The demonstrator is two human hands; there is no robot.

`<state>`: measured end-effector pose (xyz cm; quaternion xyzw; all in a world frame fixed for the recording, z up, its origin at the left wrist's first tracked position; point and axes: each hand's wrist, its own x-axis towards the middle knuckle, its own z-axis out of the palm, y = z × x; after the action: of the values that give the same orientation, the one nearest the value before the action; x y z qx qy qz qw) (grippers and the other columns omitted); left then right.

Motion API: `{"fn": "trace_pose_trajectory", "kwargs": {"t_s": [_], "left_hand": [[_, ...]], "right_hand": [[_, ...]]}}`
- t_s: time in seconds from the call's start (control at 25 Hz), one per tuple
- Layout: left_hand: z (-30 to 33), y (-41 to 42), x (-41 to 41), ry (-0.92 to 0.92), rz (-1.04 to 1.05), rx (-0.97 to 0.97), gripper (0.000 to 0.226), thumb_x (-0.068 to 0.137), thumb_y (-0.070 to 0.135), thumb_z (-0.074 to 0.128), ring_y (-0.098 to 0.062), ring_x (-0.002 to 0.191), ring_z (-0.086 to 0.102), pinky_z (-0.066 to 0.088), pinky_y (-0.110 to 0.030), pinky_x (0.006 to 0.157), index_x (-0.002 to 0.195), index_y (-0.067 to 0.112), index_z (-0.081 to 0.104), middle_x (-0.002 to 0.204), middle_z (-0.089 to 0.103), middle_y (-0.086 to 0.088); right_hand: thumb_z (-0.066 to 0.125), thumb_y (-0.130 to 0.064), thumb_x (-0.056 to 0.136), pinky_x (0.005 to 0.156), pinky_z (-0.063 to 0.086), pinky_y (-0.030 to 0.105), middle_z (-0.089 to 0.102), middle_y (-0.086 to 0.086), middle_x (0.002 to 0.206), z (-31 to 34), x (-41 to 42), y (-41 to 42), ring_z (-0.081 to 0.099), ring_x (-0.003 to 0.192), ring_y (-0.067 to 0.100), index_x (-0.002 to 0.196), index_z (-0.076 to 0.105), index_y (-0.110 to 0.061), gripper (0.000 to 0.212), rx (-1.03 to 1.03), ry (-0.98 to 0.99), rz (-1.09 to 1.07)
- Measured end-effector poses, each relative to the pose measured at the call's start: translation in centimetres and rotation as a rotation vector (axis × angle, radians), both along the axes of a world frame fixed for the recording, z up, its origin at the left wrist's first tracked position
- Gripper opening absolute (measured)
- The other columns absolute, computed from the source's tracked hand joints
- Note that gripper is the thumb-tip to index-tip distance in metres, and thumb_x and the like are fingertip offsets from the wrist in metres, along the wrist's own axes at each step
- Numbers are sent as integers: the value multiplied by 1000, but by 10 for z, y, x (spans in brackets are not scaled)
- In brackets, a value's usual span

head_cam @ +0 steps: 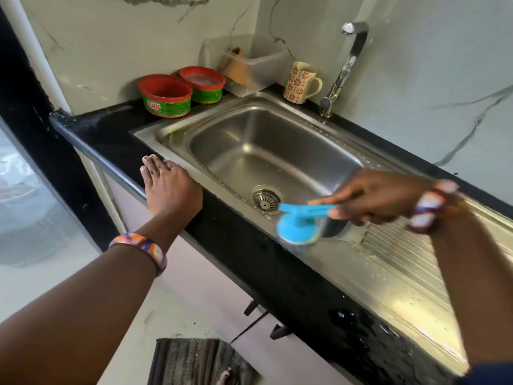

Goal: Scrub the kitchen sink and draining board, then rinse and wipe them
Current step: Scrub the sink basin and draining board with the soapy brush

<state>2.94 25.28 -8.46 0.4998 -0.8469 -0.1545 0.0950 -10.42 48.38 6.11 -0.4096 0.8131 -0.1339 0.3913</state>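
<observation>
A stainless steel sink [249, 134] is set in a black counter, with a round drain strainer [265, 200] near its front. The ribbed draining board [402, 262] runs off to the right. My right hand [377, 200] grips the handle of a blue scrubbing brush [298, 223], whose round head sits on the sink's front rim at the basin's near right corner. The hand and brush are blurred. My left hand [169, 184] rests flat with straight fingers on the counter's front edge, left of the basin.
Two red-rimmed green soap tubs [166, 97] stand at the back left. Behind the sink are a clear plastic container [249, 65] and a patterned mug [301, 82]. The tap [344, 68] rises at the back right. A grey mat [194, 362] lies on the floor.
</observation>
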Motion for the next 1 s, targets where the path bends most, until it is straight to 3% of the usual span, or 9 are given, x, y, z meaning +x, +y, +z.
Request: {"fn": "trace_pose_trajectory", "kwargs": {"t_s": [0.12,0.2,0.36,0.52,0.6,0.68,0.8,0.92,1.0], "left_hand": [[2,5,0,0,21,7,58,93,8,25,-33,145,-5,-2,-39,120,145,-10,8,155,2,-25],[2,7,-1,-2,24,3,58,93,8,25,-33,145,-5,-2,-40,120,146,-10,7,155,1,-25],[0,5,-2,-15,39,-35,58,94,9,27,-32,146,-2,-1,-39,120,146,-8,9,155,3,-24],[-7,0,-7,-31,46,-104,57,96,14,27,-30,146,1,1,-38,120,147,-5,12,156,6,-22],[-8,-1,-8,-51,52,-118,56,96,15,25,-28,146,2,1,-37,120,148,-3,14,156,7,-19],[-8,-10,-6,-68,25,-145,55,96,16,26,-27,146,4,2,-36,119,148,-1,18,156,11,-17],[-3,-45,-3,-20,42,-158,53,96,15,34,-29,146,8,5,-37,119,146,0,25,155,17,-17],[1,-81,-3,9,125,-106,52,97,13,31,-29,146,6,4,-38,119,147,0,23,156,14,-16],[-3,-90,-5,-4,138,-93,52,97,12,30,-29,146,6,4,-38,119,147,0,23,156,14,-16]], "right_hand": [[58,-9,88,34,24,12,46,-3,44,-7,-18,29,33,35,1,105,66,-30,28,-20,-63,-147],[58,-11,89,36,24,11,46,-3,47,-24,-19,9,33,38,1,112,65,-26,29,-112,-47,-114],[58,-11,91,33,22,9,44,-11,42,-56,-29,-99,31,32,-1,126,58,-17,36,-279,-108,-56],[61,-8,88,32,26,12,54,2,63,-71,-35,-225,35,33,2,124,60,-9,36,-387,-133,-12],[60,-10,88,41,35,12,55,1,70,-79,-29,-263,44,40,2,123,61,-7,35,-468,-95,-8],[59,-15,88,59,39,20,52,2,81,-90,-24,-277,47,61,12,122,63,-10,35,-538,7,11],[59,-13,88,58,34,13,55,-5,71,-98,-30,-269,42,59,3,123,62,-10,35,-581,-19,33],[58,-22,89,79,48,21,70,-2,102,-96,-38,-271,62,85,12,125,60,-18,36,-574,179,41],[57,-22,90,72,48,15,68,-9,88,-92,-36,-271,61,77,8,127,59,-19,37,-565,164,95]]}}
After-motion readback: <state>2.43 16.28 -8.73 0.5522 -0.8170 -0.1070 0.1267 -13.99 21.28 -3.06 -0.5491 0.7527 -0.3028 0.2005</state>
